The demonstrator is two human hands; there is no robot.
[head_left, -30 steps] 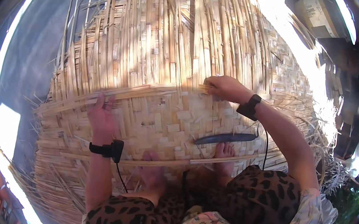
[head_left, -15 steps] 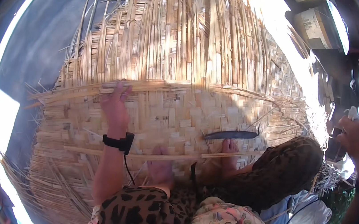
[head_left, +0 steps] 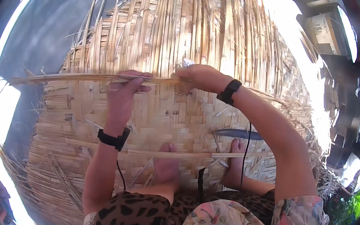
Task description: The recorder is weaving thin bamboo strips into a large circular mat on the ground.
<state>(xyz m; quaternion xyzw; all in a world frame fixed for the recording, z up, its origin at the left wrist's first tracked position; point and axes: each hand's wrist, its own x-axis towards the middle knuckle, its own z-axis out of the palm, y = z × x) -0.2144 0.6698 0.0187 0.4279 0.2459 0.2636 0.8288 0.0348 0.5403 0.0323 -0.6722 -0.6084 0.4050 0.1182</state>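
A large woven mat of split bamboo strips (head_left: 165,119) lies under me, with upright loose strips over its far half. Across its middle runs a long bundle of thin strips (head_left: 72,76). My left hand (head_left: 125,85) is closed round this bundle, thumb on top, left of centre. Farther right, my right hand (head_left: 197,77) bends over the same bundle, its fingers curled down and somewhat blurred. A small white scrap (head_left: 188,62) shows at its knuckles; how it is held cannot be made out. A dark curved knife blade (head_left: 249,135) rests on the mat beside my right foot.
My bare feet (head_left: 167,165) stand on the mat. One long strip (head_left: 183,155) crosses in front of them. A black cable (head_left: 246,156) hangs from my right wrist strap. Grey ground (head_left: 51,29) lies to the left, and a box (head_left: 322,33) stands at the far right.
My right hand has come from the far right edge to the bundle, bringing the white scrap. My left hand has shifted slightly up and right, and the bundle's left end sits higher.
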